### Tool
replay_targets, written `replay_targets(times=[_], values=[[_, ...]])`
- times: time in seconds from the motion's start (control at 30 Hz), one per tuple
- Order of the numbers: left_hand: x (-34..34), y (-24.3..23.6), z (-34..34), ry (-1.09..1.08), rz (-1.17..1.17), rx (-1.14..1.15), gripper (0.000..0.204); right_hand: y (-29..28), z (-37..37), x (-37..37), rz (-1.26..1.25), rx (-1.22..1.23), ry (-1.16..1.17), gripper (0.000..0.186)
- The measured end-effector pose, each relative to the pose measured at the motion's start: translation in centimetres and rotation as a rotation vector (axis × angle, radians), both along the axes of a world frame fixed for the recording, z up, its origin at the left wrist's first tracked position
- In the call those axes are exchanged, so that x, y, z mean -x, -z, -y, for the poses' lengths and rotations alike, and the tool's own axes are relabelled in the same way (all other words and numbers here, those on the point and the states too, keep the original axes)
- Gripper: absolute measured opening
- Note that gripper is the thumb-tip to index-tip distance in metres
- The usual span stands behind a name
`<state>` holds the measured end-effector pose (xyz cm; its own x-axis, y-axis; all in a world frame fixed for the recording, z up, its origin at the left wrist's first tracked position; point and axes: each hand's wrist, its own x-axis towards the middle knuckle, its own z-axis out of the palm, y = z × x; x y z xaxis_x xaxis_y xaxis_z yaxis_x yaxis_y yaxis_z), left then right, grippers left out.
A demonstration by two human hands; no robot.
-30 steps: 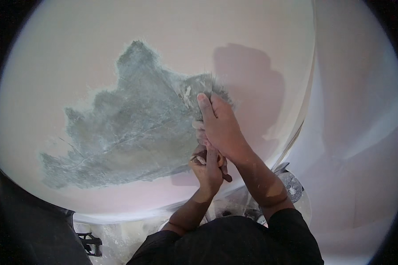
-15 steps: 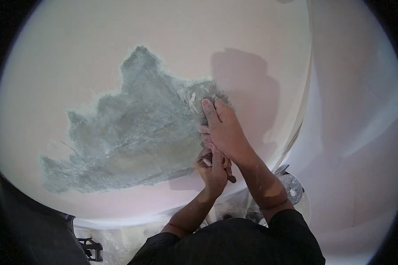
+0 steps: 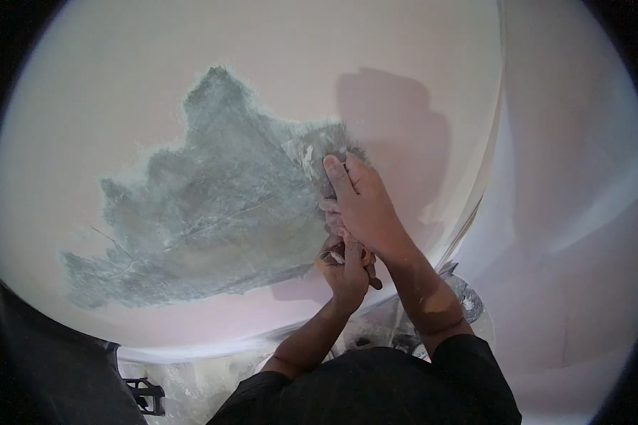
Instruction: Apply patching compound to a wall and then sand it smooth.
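A broad grey patch of filler (image 3: 198, 205) with a ragged outline spreads over the pale pinkish wall (image 3: 283, 64). At the patch's right end lies a flat scraper (image 3: 306, 154), its greyish blade smeared with white. My right hand (image 3: 365, 205) closes on it, thumb pressed along the blade and fingers curled behind; the handle is hidden. Directly below, my left hand (image 3: 347, 273) is closed, its thumb pointing up and touching the right hand's fingers. A small whitish bit shows among its curled fingers, but what it grips is mostly hidden.
A second pale wall (image 3: 567, 184) meets this one at a corner on the right. Behind my right forearm stands a round, splattered container (image 3: 466, 297). Below, the floor (image 3: 198, 386) is stained whitish, and a black frame-like object (image 3: 145, 397) sits at lower left.
Both hands and the scraper keep nearly the same place in the picture. The patch appears shifted slightly left and up relative to them.
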<state>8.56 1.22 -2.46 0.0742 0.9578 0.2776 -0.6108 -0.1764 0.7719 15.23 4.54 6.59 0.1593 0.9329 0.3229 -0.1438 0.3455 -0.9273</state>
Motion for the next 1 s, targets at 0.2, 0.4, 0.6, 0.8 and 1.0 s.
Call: replay_targets(times=[0.2,0.4,0.6,0.8,1.0], values=[[0.8,-1.3,-0.4,0.025,-0.046,-0.099,0.026,-1.4,0.2,0.1,0.046,0.027,0.018,0.034],[0.6,-1.0,-0.7,0.009,-0.071,-0.052,0.031,-0.9,0.0,0.7,-0.073,-0.010,-0.019,0.027],[1.1,-1.2,-0.2,-0.039,-0.069,-0.022,0.031,-1.9,0.8,1.2,-0.077,0.050,-0.040,0.025],[2.8,-0.5,0.2,-0.090,-0.099,0.028,0.024,1.0,-0.8,2.6,-0.009,-0.138,-0.026,0.028],[3.9,-1.0,-0.3,-0.132,-0.127,-0.063,0.031,-1.1,0.1,3.7,-0.136,-0.004,-0.147,0.028]])
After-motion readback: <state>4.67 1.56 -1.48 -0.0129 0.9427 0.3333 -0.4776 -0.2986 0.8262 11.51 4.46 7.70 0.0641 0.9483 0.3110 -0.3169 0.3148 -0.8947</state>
